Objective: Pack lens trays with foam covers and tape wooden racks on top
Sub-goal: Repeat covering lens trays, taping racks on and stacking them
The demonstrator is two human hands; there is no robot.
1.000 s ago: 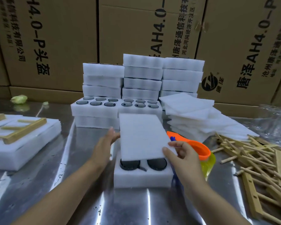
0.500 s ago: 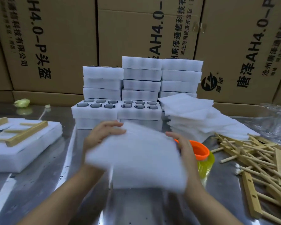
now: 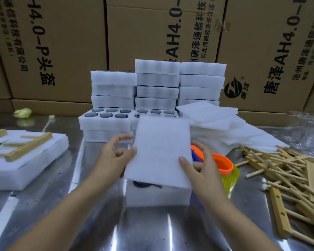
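Note:
A white foam cover sheet (image 3: pixel 161 151) lies tilted over a white foam lens tray (image 3: pixel 158 196) on the metal table (image 3: pixel 98 223). One dark lens (image 3: pixel 143 184) shows under the sheet's near edge. My left hand (image 3: pixel 116 156) pinches the sheet's left edge between thumb and forefinger. My right hand (image 3: pixel 199 167) holds the right edge, thumb on top. A pile of wooden racks (image 3: pixel 288 178) lies to the right. An orange tape dispenser (image 3: pixel 221 163) with yellowish tape sits just behind my right hand.
Stacked foam trays (image 3: pixel 158 84) stand at the back, two of them open with lenses (image 3: pixel 105 115). Loose foam sheets (image 3: pixel 216 120) lie at back right. A packed tray with a wooden rack (image 3: pixel 25 147) sits left. Cardboard boxes (image 3: pixel 53 42) form the back wall.
The cover sheet was lifted and turned in both hands half a second ago. Now it is back down over the tray, covering all but the front edge.

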